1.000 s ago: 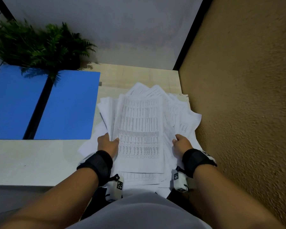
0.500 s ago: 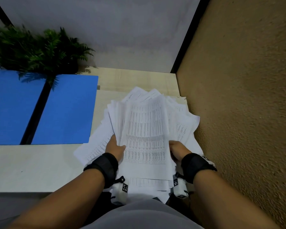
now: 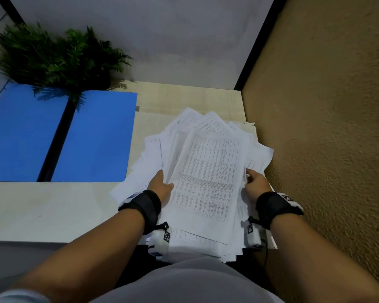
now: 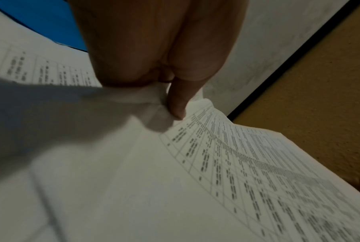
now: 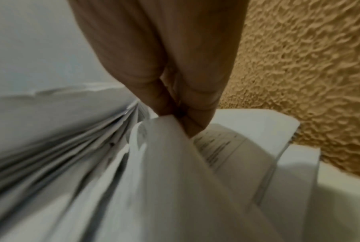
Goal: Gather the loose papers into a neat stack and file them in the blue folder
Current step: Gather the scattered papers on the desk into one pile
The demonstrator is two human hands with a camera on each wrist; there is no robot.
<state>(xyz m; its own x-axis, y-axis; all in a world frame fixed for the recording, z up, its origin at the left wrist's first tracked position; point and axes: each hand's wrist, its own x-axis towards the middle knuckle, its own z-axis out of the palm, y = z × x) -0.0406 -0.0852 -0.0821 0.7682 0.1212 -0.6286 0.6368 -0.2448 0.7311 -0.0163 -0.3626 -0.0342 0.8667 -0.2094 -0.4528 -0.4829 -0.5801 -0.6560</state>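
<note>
Paper sheets (image 3: 208, 171) fan between both gripping hands (image 3: 206, 184).

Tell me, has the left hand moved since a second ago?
Yes. The left hand has shifted a little rightward, farther from the blue folder, gripping the papers.

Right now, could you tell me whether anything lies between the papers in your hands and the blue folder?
Nothing visible does. The papers, gripped by the left hand and right hand, sit just right of the open blue folder, with only bare desk between. The plant overhangs the folder's far edge only.
</note>
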